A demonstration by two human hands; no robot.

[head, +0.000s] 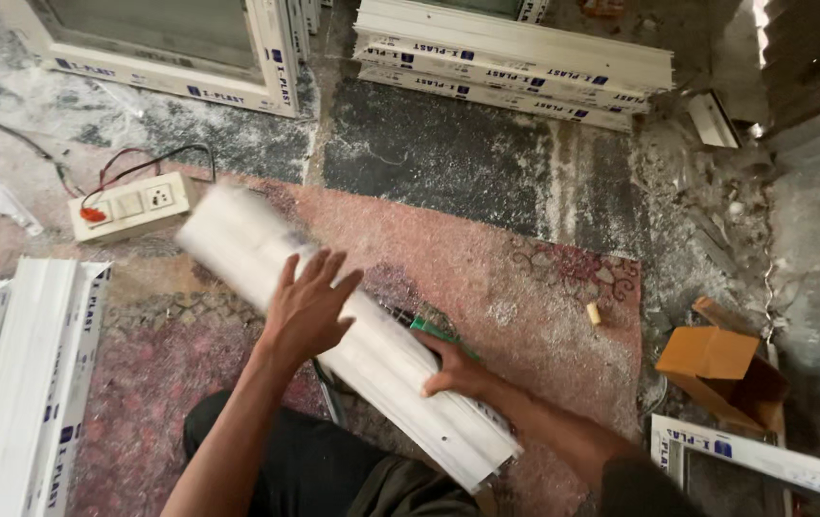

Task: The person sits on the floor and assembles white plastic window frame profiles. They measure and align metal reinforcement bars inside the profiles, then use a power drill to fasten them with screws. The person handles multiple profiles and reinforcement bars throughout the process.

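Head view, nearest first: your dark-trousered knee (305, 469) sits at the bottom edge, and both your arms reach out over it. Your right hand (458, 369) grips the near part of a white plastic window profile (353, 335), fingers curled over its edge. Your left hand (309, 306) lies flat on top of the same profile, fingers spread wide, holding nothing else. That profile runs diagonally, its near end beside your right forearm and its far end, blurred, pointing toward a white switch-and-socket board (132, 206) with red and black wires. Something green (439, 332) peeks out just behind the profile by your right hand; you cannot tell what it is. All this is over a worn pink patterned rug (525, 287). To your left lies a stack of white profiles (27, 383); to your right, an open cardboard box (717, 369). Farther off, a white window frame (170, 48) and more stacked profiles (515, 57) rest on the dusty floor.
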